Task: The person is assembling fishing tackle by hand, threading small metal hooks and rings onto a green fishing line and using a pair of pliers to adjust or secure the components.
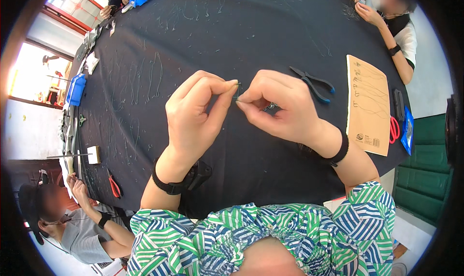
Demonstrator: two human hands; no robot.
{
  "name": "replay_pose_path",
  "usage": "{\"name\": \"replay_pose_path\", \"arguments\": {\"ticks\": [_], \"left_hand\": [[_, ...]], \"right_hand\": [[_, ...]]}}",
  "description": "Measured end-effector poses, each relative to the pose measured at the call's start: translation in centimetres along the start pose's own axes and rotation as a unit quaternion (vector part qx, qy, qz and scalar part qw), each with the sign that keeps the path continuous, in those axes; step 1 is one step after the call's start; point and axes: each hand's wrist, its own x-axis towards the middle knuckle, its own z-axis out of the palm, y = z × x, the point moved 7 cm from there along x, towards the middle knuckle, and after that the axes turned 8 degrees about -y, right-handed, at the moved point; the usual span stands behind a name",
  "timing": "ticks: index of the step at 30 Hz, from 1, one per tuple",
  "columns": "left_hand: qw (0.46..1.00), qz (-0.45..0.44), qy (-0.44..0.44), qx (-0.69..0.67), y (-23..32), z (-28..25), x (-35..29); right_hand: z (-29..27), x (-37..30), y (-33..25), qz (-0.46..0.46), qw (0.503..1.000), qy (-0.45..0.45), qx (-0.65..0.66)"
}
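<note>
Over the middle of the dark cloth, my two hands are close together, fingertips almost meeting. My left hand [193, 111] is closed in a pinch, thumb against forefinger. Facing it, my right hand [282, 104] pinches as well, slightly lower. A thin dark green thread [239, 89] shows in the small gap between the fingertips; its ends are hidden by my fingers. Some small silvery wire-like pieces [272, 106] show within the curl of my right hand, too small to make out. Black bands circle both wrists.
Blue-tipped black pliers [314, 84] lie beyond my right hand. Farther right are a brown card [369, 124] with several hooks and strands, and red-handled scissors [395, 129]. Loose threads [157, 75] lie left. Red-handled pliers [114, 186] sit near a co-worker [92, 232]; others work across the table.
</note>
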Motion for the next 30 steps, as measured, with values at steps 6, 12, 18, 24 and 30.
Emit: {"name": "replay_pose_path", "arguments": {"ticks": [6,12,18,24,30], "left_hand": [[1.0,0.016,-0.021,0.002,0.6,0.3,0.1],[1.0,0.018,-0.019,0.003,0.7,0.4,0.1],[1.0,-0.023,0.007,-0.002,0.0,0.0,0.1],[1.0,-0.017,0.015,0.005,-0.2,-0.2,0.1],[1.0,0.007,-0.026,0.002,0.3,0.4,0.2]], "right_hand": [[-2.3,1.1,-0.7,-0.023,0.999,0.019,-0.046],[-1.6,0.3,3.3,0.121,0.984,-0.005,0.131],[1.9,-1.1,5.0,0.231,0.916,-0.034,0.326],[0.2,0.1,1.1,0.068,0.995,-0.034,0.066],[-1.9,1.0,-0.8,-0.036,0.997,0.016,-0.06]]}}
